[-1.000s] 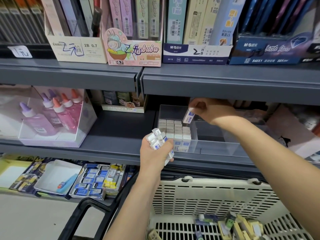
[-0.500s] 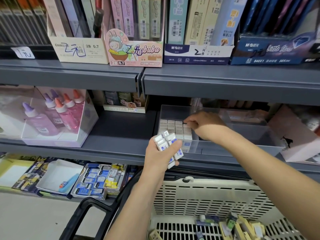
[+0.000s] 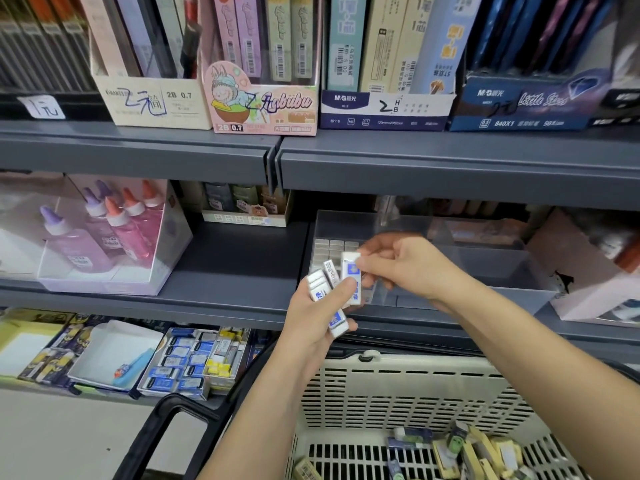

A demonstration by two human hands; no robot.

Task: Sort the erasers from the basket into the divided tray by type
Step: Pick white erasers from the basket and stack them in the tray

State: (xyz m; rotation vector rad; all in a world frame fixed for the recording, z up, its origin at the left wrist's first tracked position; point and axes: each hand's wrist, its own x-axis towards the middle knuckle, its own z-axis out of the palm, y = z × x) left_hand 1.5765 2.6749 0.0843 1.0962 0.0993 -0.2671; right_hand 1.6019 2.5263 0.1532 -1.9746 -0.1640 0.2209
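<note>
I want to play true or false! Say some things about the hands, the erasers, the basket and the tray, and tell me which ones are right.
1. The left hand holds a bunch of white erasers with blue labels. True.
2. The right hand is empty. False: it pinches one eraser at the edge of that bunch.
3. The basket has nothing in it. False: loose erasers lie in its bottom.
4. The clear tray has rows of white erasers in its left compartment. True.
</note>
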